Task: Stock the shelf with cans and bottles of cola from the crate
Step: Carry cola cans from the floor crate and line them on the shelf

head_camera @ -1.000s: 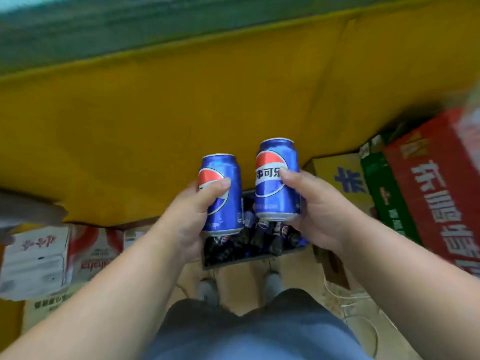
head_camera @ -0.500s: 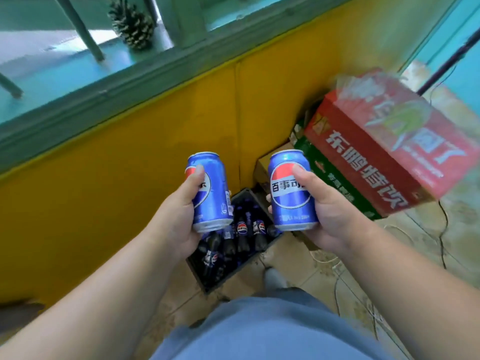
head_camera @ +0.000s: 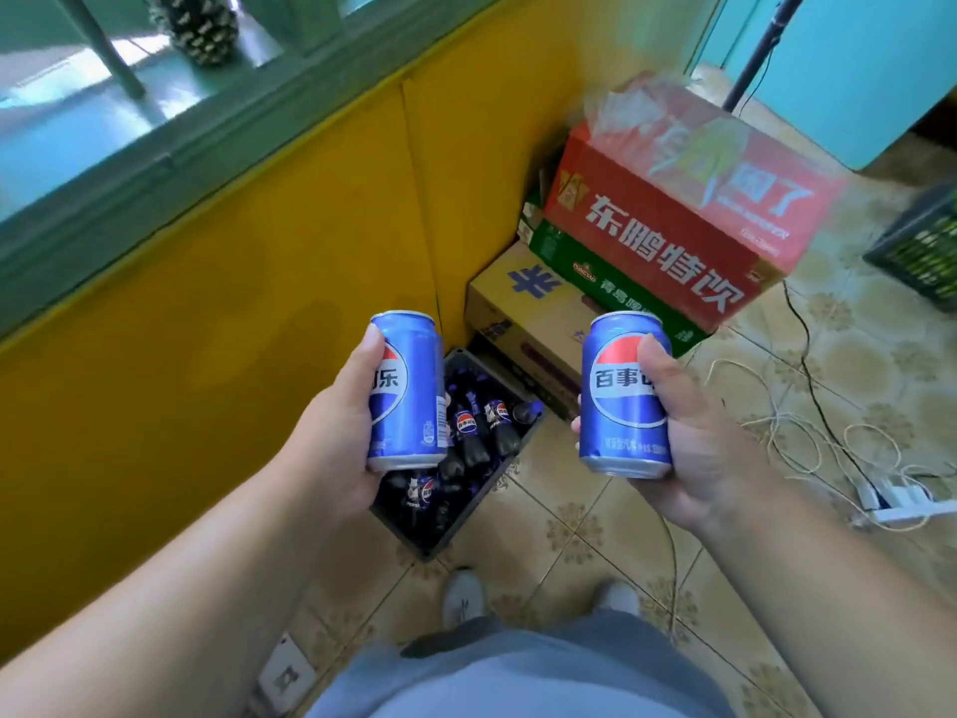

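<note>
we see a bright, evenly lit scene, with daylight coming through the window (head_camera: 77, 101) at the upper left, where the pane washes out to pale white. the yellow wall (head_camera: 233, 303) below it carries a soft, faint shadow patch near its middle. shadows on the tiled floor (head_camera: 580, 515) are weak and diffuse. the red carton (head_camera: 668, 235) is smeared by motion blur, worst along its top and right edge, and its plastic wrap shows a hazy sheen. the two blue cans (head_camera: 409, 391) in front of us are sharper, with soft highlights down their sides. wide-angle distortion bends the window frame (head_camera: 217, 132) and stretches our forearms toward the lower corners. the pine cone (head_camera: 199, 25) looks soft.
</note>
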